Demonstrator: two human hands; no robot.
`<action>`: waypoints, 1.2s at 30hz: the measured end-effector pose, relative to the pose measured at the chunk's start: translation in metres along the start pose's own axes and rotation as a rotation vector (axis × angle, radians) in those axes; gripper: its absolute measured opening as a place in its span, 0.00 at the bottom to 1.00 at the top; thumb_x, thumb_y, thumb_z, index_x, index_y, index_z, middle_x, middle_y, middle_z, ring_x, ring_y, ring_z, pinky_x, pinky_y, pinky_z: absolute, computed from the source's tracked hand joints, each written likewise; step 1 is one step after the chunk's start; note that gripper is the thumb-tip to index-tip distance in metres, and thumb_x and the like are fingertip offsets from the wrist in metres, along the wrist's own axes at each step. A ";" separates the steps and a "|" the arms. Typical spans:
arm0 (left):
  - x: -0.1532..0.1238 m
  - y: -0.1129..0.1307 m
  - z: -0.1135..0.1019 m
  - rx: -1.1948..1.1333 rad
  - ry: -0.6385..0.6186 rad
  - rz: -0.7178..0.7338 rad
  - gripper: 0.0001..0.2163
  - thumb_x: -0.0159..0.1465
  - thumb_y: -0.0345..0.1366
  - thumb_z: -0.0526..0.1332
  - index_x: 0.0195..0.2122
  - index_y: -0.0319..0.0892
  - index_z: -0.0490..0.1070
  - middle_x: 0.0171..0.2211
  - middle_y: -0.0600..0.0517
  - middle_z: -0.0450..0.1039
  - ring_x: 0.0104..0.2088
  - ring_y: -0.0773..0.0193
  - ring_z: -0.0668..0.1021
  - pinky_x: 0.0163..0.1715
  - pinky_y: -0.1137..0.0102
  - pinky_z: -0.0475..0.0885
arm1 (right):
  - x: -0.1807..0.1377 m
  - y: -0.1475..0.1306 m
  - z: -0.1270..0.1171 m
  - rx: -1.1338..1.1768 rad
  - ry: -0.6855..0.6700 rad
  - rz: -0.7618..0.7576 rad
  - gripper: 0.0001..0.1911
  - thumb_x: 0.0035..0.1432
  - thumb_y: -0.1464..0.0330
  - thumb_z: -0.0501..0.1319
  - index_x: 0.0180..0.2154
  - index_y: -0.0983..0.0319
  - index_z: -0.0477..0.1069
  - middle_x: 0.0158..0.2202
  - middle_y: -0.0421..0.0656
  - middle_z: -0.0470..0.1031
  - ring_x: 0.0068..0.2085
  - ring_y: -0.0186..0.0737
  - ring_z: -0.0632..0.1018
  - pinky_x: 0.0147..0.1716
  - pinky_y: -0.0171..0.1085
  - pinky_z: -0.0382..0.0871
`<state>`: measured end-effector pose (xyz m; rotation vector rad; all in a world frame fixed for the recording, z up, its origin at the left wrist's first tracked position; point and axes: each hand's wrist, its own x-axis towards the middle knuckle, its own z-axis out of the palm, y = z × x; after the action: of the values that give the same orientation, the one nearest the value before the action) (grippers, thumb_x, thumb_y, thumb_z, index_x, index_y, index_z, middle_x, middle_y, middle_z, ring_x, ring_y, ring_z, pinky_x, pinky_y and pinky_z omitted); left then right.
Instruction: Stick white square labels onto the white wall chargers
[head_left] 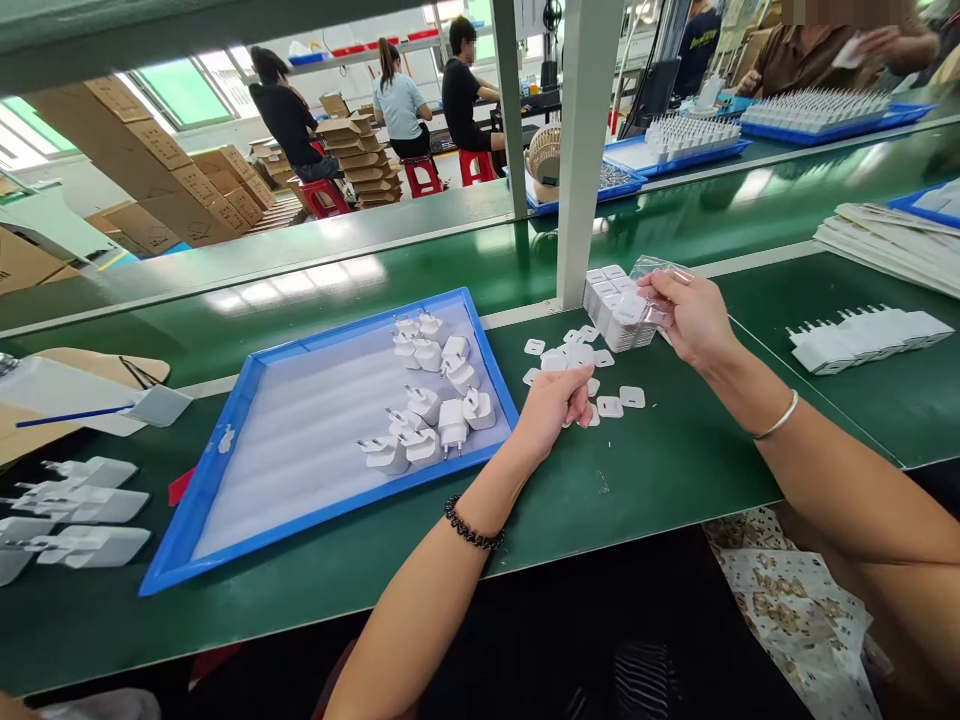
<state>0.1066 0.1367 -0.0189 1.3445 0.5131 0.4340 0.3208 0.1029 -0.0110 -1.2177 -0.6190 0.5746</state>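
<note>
My right hand [697,315] pinches a clear plastic bag [664,268] beside stacked white square plates [621,310]. My left hand [555,410] is closed, thumb against curled fingers, over loose small white plates with a slot [610,406]. Whether a plate sits in those fingers is hidden. Left of that hand lies a blue tray [322,508] with a white lining. Several white plug chargers [453,424] stand and lie in its right part.
A white post [576,150] rises behind the stacked plates. More white chargers lie in a row [870,338] at right and in a group [82,510] at left. Across the green bench, a co-worker in brown [817,60] sits behind blue trays of upright white parts [817,108].
</note>
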 end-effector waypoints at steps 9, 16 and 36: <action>0.005 0.000 0.001 0.012 0.072 -0.068 0.21 0.69 0.50 0.58 0.26 0.38 0.72 0.17 0.55 0.67 0.18 0.73 0.67 0.21 0.74 0.58 | -0.046 -0.006 0.029 -0.190 -0.312 -0.092 0.15 0.53 0.54 0.71 0.28 0.60 0.78 0.27 0.43 0.79 0.29 0.39 0.76 0.34 0.42 0.75; 0.006 0.003 -0.001 0.043 0.084 -0.052 0.19 0.70 0.46 0.57 0.27 0.37 0.71 0.19 0.54 0.68 0.20 0.73 0.68 0.22 0.75 0.59 | -0.050 -0.003 0.029 -0.177 -0.438 0.032 0.12 0.55 0.58 0.69 0.29 0.61 0.80 0.26 0.43 0.79 0.30 0.38 0.77 0.36 0.40 0.76; 0.007 0.004 -0.005 0.247 0.106 0.138 0.27 0.65 0.57 0.58 0.17 0.41 0.65 0.13 0.56 0.61 0.17 0.73 0.59 0.22 0.72 0.55 | -0.029 -0.012 0.032 0.006 -0.364 0.138 0.13 0.59 0.60 0.67 0.30 0.64 0.75 0.26 0.46 0.79 0.27 0.38 0.79 0.28 0.36 0.77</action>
<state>0.1093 0.1457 -0.0165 1.6073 0.5780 0.5718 0.2789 0.1009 0.0046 -1.1650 -0.8410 0.9255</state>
